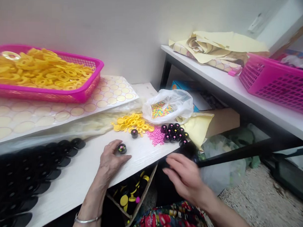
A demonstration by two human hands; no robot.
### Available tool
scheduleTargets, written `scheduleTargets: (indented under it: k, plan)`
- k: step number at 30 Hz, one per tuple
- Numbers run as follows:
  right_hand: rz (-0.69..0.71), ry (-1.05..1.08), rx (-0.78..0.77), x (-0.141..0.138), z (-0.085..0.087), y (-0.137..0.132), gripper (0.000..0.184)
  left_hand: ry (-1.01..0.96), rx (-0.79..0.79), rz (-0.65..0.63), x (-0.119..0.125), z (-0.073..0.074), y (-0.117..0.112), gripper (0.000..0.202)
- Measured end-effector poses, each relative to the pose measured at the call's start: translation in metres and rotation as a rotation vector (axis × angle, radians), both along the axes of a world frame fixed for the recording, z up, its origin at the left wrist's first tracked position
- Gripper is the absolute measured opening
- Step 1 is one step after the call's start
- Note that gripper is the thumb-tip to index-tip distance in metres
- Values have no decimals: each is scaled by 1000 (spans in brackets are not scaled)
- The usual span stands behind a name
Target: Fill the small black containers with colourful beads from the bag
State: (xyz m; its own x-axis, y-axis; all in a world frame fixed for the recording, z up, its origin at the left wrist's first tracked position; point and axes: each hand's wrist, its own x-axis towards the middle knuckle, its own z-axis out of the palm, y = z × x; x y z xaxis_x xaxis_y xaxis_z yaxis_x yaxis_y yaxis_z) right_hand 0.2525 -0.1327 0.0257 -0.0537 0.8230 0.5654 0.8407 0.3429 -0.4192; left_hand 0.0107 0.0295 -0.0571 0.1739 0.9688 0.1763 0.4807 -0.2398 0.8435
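My left hand (111,161) rests on the white table (90,167) with its fingers curled round a small black cap (121,148) that has coloured beads in it. My right hand (183,174) hovers off the table's front edge, fingers stretched out and a little blurred, holding nothing that I can see. A pile of yellow rings (132,123), another black cap (134,133), a heap of pink beads (156,135) and a cluster of filled black caps (174,132) lie just beyond my hands.
A plastic bag of mixed coloured beads (164,109) sits behind the caps. A pink basket of yellow rings (43,75) stands on sticker sheets at left. Black discs (27,175) are laid out in rows at lower left. A box of parts (132,194) sits under the table. A second table at right carries another pink basket (279,81).
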Motion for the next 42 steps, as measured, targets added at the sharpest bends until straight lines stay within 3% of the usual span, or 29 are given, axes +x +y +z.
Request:
scheduleTargets:
  k: [4,6,11,17,22,26,28,33,38,42]
  plan:
    - [-229,-24,-121,-17,-42,50,16,-19,-10,-55,-3,4,-2,62]
    - [-312,-94,-234,-21,-55,70,18,-15,-22,-83,-6,6,-3,61]
    - [-345,-308,-389,-27,-64,92,18,-30,-27,-38,-13,6,-15,59]
    - [-369,-423,-284,-31,-75,97,18,-119,20,36,-12,0,-29,51]
    - [-242,-406,-215,-37,-64,99,17,-142,104,44,-11,-5,-29,48]
    - [-13,-179,-454,-51,-46,99,15,-237,256,199,-8,4,-44,34]
    - [66,-192,-581,-59,-41,101,13,-213,314,231,-3,11,-56,24]
    - [-2,-370,-631,-70,-39,108,19,-112,291,169,10,13,-75,17]
    - [-37,-246,-663,-63,-40,117,18,-69,178,245,10,7,-63,20]
    - [-17,-106,-647,-56,-42,119,20,-53,66,240,8,9,-47,37]
